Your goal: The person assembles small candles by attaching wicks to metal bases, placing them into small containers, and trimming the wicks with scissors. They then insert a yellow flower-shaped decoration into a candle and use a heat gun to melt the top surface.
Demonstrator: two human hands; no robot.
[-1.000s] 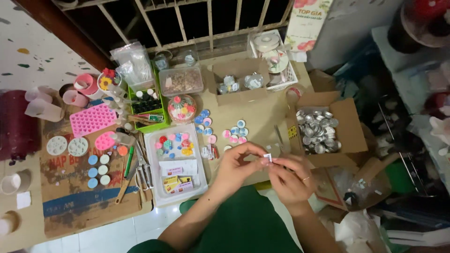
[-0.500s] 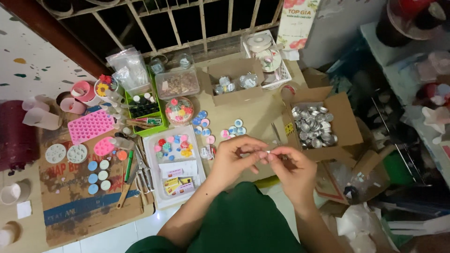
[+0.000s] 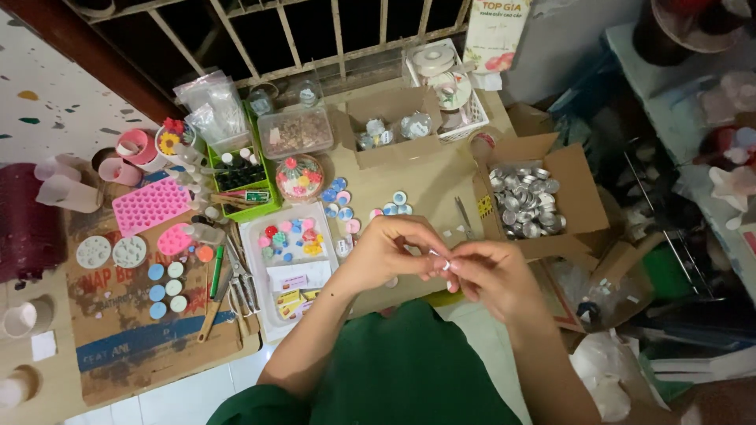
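**A:** What sits between the two hands?

**B:** One tiny white piece point(image 3: 445, 265), too small to make out its kind. The left hand point(image 3: 391, 250) and the right hand point(image 3: 490, 275) meet over the front edge of the desk point(image 3: 429, 185), and the fingers point(image 3: 438, 253) of both are pinched closed on that piece from either side.

**A:** And just around them?

**B:** Behind the hands lies one pair of metal tweezers point(image 3: 465, 218), flat on the desk. To the right is one open cardboard box point(image 3: 579, 197) full of small silver tins point(image 3: 523, 201), too many to count. Left of the hands stands one white tray point(image 3: 256, 271) with small coloured bits and a few labels.

**A:** Farther out?

**B:** A loose scatter of small round blue and pink caps point(image 3: 340, 198) beside the tray; I cannot count them surely. One round clear tub point(image 3: 299, 178) of coloured pieces, one clear lidded box point(image 3: 296, 131), and a second cardboard box point(image 3: 394, 106) holding a few small jars. One green bin point(image 3: 250, 206) holds small bottles.

**A:** The far left?

**B:** Two pink moulds point(image 3: 148, 206), one large and one small, two white round moulds point(image 3: 111, 252), and six small discs point(image 3: 166, 287) in two rows. One pair of scissors point(image 3: 240, 275) lies by the tray.
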